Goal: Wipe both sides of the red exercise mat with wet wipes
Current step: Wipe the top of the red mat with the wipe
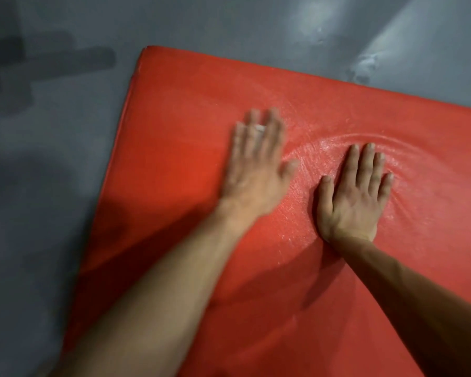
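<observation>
Pressing flat, right hand (354, 197) braces the mat (174, 159) on the floor (52, 186); left hand (259, 161), fingers straight, blurred, rubs a wipe (260, 128) beneath.

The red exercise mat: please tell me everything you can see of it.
The red exercise mat lies flat on a grey floor, one rounded corner at upper left. It looks thick and padded, with a smooth, slightly textured skin. Shiny wet streaks curve around the right hand, which presses flat and dents it. The blurred left hand lies flat on it, something white under its fingers.
</observation>
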`<action>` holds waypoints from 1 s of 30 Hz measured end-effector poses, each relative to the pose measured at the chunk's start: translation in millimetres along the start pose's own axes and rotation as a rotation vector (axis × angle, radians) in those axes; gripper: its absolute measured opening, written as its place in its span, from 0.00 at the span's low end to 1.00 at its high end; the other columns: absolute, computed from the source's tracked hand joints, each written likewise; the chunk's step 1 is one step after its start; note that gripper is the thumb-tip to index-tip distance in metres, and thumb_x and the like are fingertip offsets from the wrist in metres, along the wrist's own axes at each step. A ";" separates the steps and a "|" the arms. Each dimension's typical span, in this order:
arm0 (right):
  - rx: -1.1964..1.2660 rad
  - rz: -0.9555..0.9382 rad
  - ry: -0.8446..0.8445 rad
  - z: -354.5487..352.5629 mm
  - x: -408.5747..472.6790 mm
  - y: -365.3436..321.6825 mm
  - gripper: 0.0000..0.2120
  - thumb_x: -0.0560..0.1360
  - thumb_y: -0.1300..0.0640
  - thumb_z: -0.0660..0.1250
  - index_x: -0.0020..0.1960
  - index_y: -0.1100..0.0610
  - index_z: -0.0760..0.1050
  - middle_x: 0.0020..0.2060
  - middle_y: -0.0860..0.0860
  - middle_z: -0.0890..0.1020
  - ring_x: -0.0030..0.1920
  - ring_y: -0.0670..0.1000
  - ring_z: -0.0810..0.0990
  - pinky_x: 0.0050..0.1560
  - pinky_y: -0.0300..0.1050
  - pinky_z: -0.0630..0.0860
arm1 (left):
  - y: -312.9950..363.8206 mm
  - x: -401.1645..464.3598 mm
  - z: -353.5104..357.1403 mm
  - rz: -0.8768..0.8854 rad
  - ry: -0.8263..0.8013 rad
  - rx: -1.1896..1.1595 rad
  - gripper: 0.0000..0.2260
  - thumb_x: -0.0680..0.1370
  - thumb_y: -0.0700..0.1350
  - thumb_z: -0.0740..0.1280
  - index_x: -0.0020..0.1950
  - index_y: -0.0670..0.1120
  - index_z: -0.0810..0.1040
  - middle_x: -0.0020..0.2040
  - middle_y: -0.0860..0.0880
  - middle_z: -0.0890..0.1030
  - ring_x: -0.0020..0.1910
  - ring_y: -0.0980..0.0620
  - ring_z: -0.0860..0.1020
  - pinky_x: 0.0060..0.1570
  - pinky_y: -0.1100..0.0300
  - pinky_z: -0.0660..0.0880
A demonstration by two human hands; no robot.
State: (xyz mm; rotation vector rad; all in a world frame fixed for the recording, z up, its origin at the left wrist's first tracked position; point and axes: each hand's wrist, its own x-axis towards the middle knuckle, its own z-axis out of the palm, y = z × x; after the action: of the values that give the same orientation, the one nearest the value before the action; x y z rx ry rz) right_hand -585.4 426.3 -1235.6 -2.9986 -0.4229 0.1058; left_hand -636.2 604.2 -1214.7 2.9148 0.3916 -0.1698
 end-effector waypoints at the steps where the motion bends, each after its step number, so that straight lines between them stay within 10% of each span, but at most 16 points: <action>1: 0.002 -0.001 0.007 0.0 -0.3 0.5 0.35 0.81 0.43 0.46 0.84 0.56 0.46 0.83 0.55 0.46 0.83 0.56 0.43 0.80 0.63 0.43 | 28.0 -3.5 1.1 0.109 -0.044 0.012 0.32 0.85 0.59 0.43 0.85 0.43 0.46 0.85 0.44 0.44 0.83 0.38 0.41 0.80 0.39 0.42; 5: 0.010 0.000 -0.002 -0.7 0.4 1.3 0.35 0.81 0.43 0.46 0.84 0.56 0.46 0.83 0.55 0.46 0.83 0.56 0.42 0.80 0.63 0.43 | 3.0 2.4 -3.6 0.191 -0.038 0.139 0.30 0.85 0.57 0.43 0.85 0.45 0.43 0.85 0.46 0.44 0.84 0.43 0.44 0.81 0.40 0.42; 11: 0.004 0.003 -0.016 -1.7 0.5 0.7 0.36 0.80 0.42 0.46 0.84 0.56 0.45 0.83 0.55 0.44 0.83 0.55 0.41 0.80 0.62 0.42 | -122.2 2.2 -21.0 -0.395 0.051 0.004 0.32 0.84 0.57 0.46 0.84 0.41 0.49 0.85 0.43 0.47 0.83 0.38 0.45 0.80 0.38 0.43; 18: 0.030 0.000 -0.002 -2.9 -0.2 -0.3 0.36 0.80 0.42 0.46 0.84 0.56 0.46 0.83 0.55 0.46 0.83 0.56 0.43 0.80 0.63 0.42 | -26.7 -50.1 -3.5 0.168 -0.078 0.064 0.31 0.85 0.59 0.45 0.85 0.45 0.50 0.85 0.46 0.47 0.84 0.43 0.45 0.81 0.40 0.44; 25: 0.029 0.005 0.019 -0.3 -0.1 0.9 0.36 0.80 0.42 0.48 0.84 0.56 0.47 0.83 0.56 0.47 0.83 0.56 0.44 0.80 0.62 0.42 | -187.4 -58.6 -28.0 -0.554 0.008 -0.095 0.34 0.83 0.59 0.44 0.84 0.41 0.48 0.85 0.42 0.47 0.84 0.41 0.46 0.81 0.40 0.43; 30: 0.021 0.004 0.014 -0.2 -0.3 1.0 0.36 0.80 0.42 0.47 0.84 0.56 0.46 0.83 0.55 0.46 0.83 0.56 0.43 0.80 0.62 0.42 | -70.6 -62.4 -1.5 -0.098 0.073 0.031 0.33 0.85 0.57 0.48 0.84 0.38 0.50 0.84 0.39 0.50 0.82 0.31 0.47 0.80 0.38 0.48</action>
State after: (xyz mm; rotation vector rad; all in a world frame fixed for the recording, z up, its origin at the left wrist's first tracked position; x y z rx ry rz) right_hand -585.4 425.2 -1235.5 -2.9775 -0.4122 0.0884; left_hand -715.1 655.7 -1217.0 2.9400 0.5491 -0.0844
